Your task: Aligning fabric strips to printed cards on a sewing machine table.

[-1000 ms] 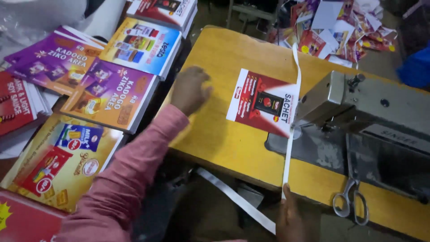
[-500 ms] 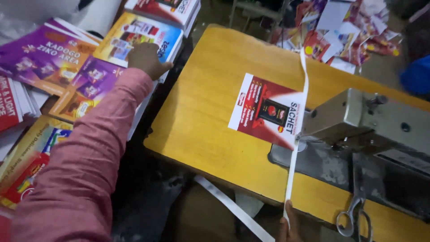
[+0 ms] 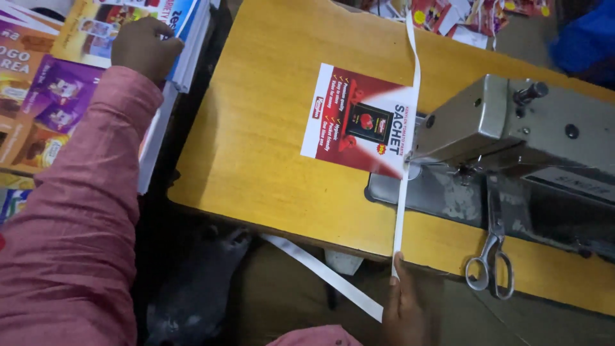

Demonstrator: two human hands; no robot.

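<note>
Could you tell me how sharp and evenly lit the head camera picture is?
Head view: the red card and white strip on the yellow table are fairly sharp and evenly lit, without harsh glare; the space under the table is dark; the left hand on the stack of prints is slightly soft; the right hand sits in shadow.

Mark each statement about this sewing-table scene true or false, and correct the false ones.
1. The left hand rests on the stacked printed sheets. True.
2. The right hand holds the scissors. False: it pinches the white tape; the scissors lie untouched on the table.
3. A red sheet lies by the sewing machine. True.
4. The tape lies left of the red sheet. False: it runs along its right edge.
</note>
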